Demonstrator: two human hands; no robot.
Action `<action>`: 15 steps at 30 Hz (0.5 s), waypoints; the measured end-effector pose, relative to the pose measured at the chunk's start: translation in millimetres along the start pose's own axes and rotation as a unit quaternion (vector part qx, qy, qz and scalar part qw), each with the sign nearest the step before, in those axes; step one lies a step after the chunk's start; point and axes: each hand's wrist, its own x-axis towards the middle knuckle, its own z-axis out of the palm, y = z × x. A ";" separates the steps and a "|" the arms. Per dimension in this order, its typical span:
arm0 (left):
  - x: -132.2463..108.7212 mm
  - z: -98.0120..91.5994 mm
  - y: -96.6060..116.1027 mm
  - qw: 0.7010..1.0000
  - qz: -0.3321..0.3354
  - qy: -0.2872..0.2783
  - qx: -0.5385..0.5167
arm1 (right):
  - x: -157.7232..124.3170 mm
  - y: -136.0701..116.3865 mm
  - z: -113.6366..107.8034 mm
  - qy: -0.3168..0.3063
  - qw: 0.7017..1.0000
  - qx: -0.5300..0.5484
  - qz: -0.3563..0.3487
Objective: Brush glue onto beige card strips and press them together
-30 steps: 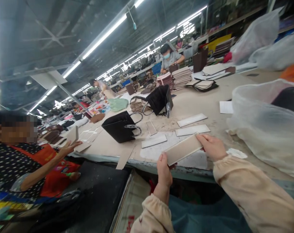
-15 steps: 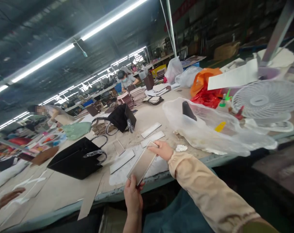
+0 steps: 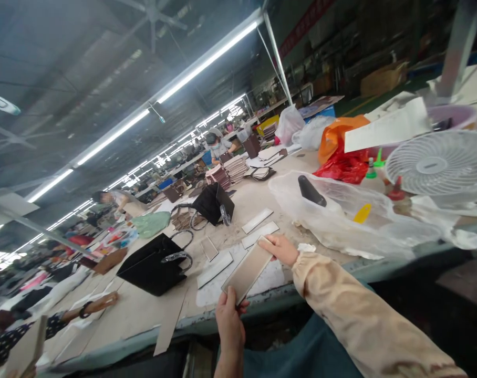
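A beige rectangular panel with a thin pale border is held slantwise over the table's front edge. My left hand pinches its lower end between thumb and fingers. At the upper end, my right hand grips the corner, thumb on top. Just beyond the panel lie two narrow white-faced strips and, to the left, a longer pale strip. A small beige framed piece rests behind that one. A white sheet lies beneath the held panel.
Two black handbags with wrapped handles stand on the left. A clear plastic bag and a white fan occupy the right. Stacked panels sit farther back. A co-worker's hand rests on the table at the far left.
The view has turned a little to the left, so things appear shifted right. A co-worker's arm has come into view at the left. Both my hands keep their hold on the panel.
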 end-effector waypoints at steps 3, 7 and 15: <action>-3.4 -2.9 0.2 0.999 -0.021 -0.033 0.025 | -2.3 4.7 -1.1 0.008 0.999 -0.036 0.001; -6.1 -5.4 -0.8 0.999 -0.020 -0.043 0.004 | -4.5 10.6 3.3 0.013 0.995 -0.097 0.026; -0.3 -4.4 -15.5 0.995 0.004 -0.049 0.085 | -6.7 12.9 5.3 0.033 0.970 -0.240 -0.017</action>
